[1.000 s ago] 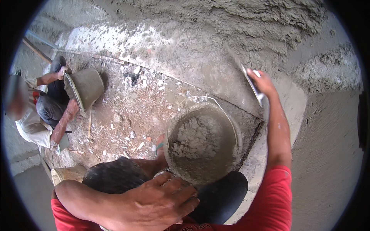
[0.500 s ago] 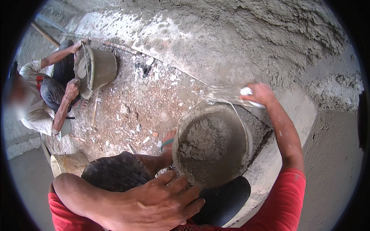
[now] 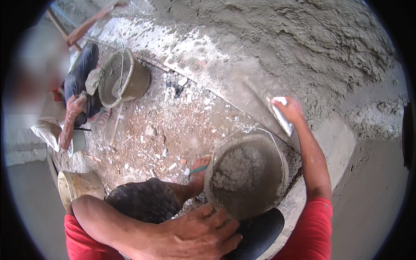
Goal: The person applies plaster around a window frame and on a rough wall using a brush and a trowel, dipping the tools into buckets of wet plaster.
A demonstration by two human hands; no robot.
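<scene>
In my right hand (image 3: 289, 110) is a plastering float (image 3: 282, 117) with a white handle, its blade smeared by motion against the grey wall base. Below and left of it stands a bucket (image 3: 286, 171) partly filled with wet mortar (image 3: 240, 167), its wire handle raised over the far rim. My left hand (image 3: 197, 234) rests palm down across my lap near the bucket's near rim, empty, with its fingers loosely bent and slightly apart.
At the left a co-worker (image 3: 78, 65) sits with one arm stretched toward the wall, beside a tilted mortar bucket (image 3: 141, 80). A smaller pale bucket (image 3: 89, 184) stands near my left elbow. Rubble (image 3: 143, 134) covers the floor around my sandalled foot (image 3: 199, 169). Rough plaster (image 3: 320, 47) coats the wall.
The float in my right hand has swung from nearly level to a steep slant. The co-worker's far hand has left the bucket and reached up toward the wall. My left hand stays on my lap.
</scene>
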